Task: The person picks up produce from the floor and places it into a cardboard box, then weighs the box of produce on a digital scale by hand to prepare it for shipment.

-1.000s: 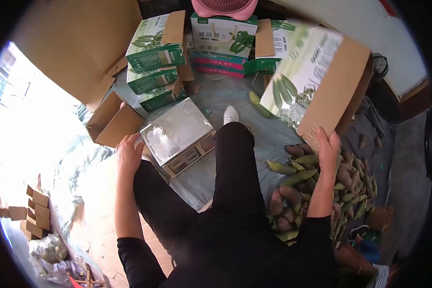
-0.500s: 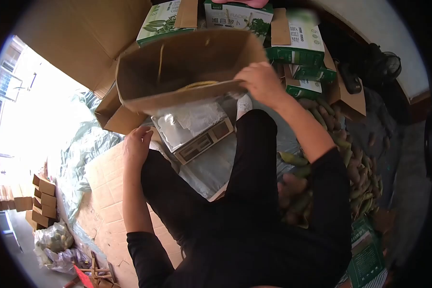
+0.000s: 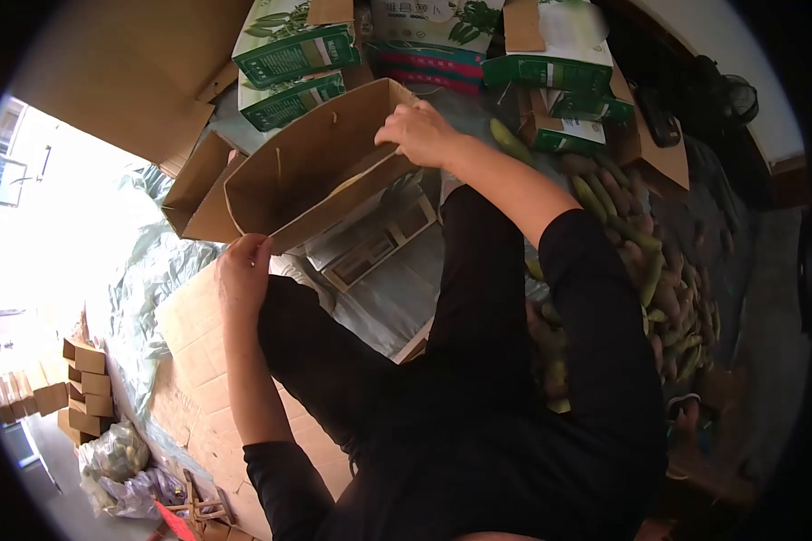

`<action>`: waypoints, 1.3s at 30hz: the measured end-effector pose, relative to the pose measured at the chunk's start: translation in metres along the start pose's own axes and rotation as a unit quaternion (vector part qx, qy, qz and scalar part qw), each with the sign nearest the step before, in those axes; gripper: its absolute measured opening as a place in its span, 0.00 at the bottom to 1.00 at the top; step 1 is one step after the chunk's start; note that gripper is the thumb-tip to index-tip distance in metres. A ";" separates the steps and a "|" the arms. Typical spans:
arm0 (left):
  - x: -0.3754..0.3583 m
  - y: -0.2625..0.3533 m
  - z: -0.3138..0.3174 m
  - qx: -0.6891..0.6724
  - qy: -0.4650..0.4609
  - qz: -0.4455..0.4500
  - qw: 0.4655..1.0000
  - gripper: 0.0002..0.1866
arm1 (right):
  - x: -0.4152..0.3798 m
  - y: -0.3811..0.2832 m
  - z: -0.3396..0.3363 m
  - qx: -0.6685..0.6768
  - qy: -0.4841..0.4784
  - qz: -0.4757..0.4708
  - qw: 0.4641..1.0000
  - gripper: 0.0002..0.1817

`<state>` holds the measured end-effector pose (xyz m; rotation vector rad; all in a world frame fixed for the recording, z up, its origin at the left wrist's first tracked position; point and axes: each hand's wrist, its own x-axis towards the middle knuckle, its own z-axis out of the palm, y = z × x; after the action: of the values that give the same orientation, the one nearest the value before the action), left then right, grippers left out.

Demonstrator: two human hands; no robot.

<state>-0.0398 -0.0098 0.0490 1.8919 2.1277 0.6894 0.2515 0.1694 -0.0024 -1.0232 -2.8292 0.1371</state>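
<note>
An open brown cardboard box [image 3: 311, 167] is held tilted above a silver weighing scale [image 3: 374, 243], its mouth turned toward the camera so the inside shows. The right hand [image 3: 421, 133] is clamped on its far rim, fingers curled over the edge. The left hand [image 3: 244, 270] steadies the near corner, fingers closed against the wall. Green-printed cartons [image 3: 289, 54] are stacked behind; green and reddish tubers [image 3: 668, 298] lie heaped at the right.

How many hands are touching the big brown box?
2. The right hand grips the box's far top edge, and the left hand touches its near bottom corner. No other hands are in view.
</note>
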 end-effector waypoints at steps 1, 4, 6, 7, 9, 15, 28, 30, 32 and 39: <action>0.001 0.001 0.000 0.000 -0.004 0.002 1.000 0.09 | -0.002 0.002 -0.001 0.026 0.028 0.041 0.998 0.13; 0.001 0.000 0.000 -0.006 -0.010 0.011 1.000 0.08 | -0.017 0.011 -0.007 0.076 0.061 0.107 0.989 0.14; 0.002 0.000 0.001 -0.013 -0.016 0.023 1.000 0.08 | -0.035 0.021 -0.011 0.127 0.091 0.136 0.978 0.14; 0.002 0.000 0.002 -0.013 -0.009 0.025 1.000 0.08 | -0.047 0.028 -0.009 0.145 0.140 0.125 0.971 0.13; 0.002 0.000 0.004 -0.002 -0.010 0.026 1.000 0.08 | -0.079 0.037 -0.001 0.240 0.166 0.174 0.941 0.13; 0.005 0.005 0.007 0.017 -0.028 0.037 0.999 0.08 | -0.189 0.034 0.071 0.410 0.203 0.372 0.808 0.10; 0.017 0.015 -0.001 0.058 -0.160 0.009 0.985 0.19 | -0.364 -0.115 0.239 0.381 -0.140 0.452 0.794 0.10; 0.023 0.022 0.001 0.080 -0.173 0.036 0.981 0.21 | -0.371 -0.114 0.248 0.404 -0.161 0.469 0.768 0.10; 0.030 0.027 0.009 0.104 -0.187 0.064 0.975 0.23 | -0.373 -0.111 0.242 0.415 -0.180 0.472 0.756 0.11; 0.055 -0.018 0.074 0.066 -0.233 0.073 0.968 0.28 | -0.388 -0.096 0.172 0.167 -0.195 0.482 0.838 0.12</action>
<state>-0.0302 0.0579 -0.0154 2.0440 1.7858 0.1031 0.4606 -0.1606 -0.1948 -2.3937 -2.0973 0.9750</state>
